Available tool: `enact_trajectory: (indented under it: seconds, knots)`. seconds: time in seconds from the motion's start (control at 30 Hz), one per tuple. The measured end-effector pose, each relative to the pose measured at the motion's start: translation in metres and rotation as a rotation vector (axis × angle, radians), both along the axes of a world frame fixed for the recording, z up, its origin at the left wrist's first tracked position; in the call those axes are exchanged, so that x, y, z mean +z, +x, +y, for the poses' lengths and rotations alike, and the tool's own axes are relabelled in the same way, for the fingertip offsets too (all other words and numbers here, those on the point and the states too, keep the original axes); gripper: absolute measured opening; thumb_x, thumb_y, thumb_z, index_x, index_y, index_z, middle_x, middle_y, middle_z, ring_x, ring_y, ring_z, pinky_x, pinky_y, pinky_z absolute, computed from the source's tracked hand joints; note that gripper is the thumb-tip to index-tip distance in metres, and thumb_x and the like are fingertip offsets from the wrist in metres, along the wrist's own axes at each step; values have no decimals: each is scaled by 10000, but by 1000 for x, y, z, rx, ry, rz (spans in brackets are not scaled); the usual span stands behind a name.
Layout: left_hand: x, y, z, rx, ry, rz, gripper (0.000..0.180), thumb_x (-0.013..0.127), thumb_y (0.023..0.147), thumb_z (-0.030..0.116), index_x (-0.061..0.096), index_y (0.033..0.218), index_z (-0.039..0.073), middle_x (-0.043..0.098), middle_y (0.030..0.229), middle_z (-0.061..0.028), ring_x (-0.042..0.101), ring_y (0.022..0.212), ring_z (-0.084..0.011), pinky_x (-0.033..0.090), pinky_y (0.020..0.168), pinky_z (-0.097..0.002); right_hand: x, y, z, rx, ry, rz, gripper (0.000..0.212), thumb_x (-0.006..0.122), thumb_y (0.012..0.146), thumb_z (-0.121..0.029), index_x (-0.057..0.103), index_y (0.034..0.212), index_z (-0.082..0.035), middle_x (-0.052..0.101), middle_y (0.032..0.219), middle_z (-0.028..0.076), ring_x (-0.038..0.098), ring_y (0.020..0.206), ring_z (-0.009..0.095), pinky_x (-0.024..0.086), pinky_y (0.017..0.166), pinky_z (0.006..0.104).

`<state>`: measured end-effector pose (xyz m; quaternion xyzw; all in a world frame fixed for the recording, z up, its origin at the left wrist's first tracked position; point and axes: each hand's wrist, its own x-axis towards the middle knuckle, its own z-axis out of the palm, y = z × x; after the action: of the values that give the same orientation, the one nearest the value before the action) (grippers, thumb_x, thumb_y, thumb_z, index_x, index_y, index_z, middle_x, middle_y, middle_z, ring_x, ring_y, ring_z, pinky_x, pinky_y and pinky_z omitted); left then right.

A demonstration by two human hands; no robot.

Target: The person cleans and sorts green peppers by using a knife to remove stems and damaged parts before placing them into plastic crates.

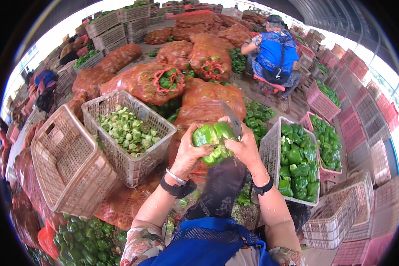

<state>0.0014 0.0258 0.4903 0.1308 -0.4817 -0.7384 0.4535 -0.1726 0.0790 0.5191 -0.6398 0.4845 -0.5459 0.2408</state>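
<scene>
Left hand, clamped on split green pepper; right hand, closed on knife, also touching pepper; advisable: short strokes, knife angled clear of left hand

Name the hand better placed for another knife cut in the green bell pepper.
Probably the right hand: it holds the knife at the split green bell pepper, while the left hand holds the pepper's left side.

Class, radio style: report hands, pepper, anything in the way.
Left hand gripping split green pepper. Right hand holding knife, also touching pepper. Left crate, right crate alongside, neither blocking hands.
</scene>
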Motion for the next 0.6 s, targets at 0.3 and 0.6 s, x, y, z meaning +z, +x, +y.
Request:
enact_trajectory:
  seconds: [0.3,0.6]
  knots:
    - [-23,-84,16,-274,391,362,450,633,754,5,514,1189,19,618,1088,-89,640,974,-215,548,874,-377,-10,-47,55,-154,22,-823,426,578,698,-60,552,1123,-48,588,819,-5,508,534,38,357,399,167]
    - [-34,-151,-3,-410,614,495,526,637,782,148,486,1263,0,529,1303,-200,512,1198,-418,441,1018,-544,-17,-153,160,-959,-330,-634,453,602,724,10,557,1167,-76,598,866,56,535,553,80,410,392,198]
